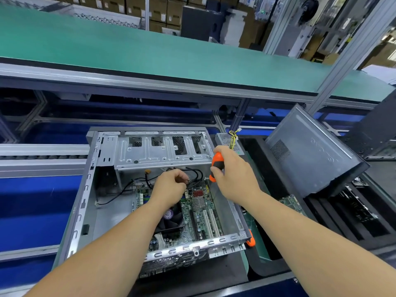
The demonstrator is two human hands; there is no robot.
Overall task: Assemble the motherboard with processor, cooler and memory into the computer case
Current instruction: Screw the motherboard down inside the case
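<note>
Motherboard (199, 209), green and bumpy with tiny parts, is lying flat inside the open metal case (85, 189), right under my two hands. My left hand (171, 185) is curling in, and its fingertips are pinching something small near the black cables (196, 175); it may be a screw, but it is too tiny for me to tell. My right hand (233, 174) is wrapping tight around the orange and black screwdriver (216, 167), which is pointing down toward the far edge of the board, just beside my left fingertips. The round black cooler fan (171, 219) is sitting under my left wrist. I am thinking I am about to fasten the board down. Things could go wrong from here. The little piece could slip out of my pinch and drop between the bumpy parts, because it is so small and smooth. The screwdriver tip could slide off and scratch the green board, because the tip is hard and the board is thin. The bendy cables are looping close to my fingers and could get caught under the tip. The case is shiny grey metal with thin edges and lots of punched holes, so my arms could scrape on the rim. The handle is looking smooth and fat.
</note>
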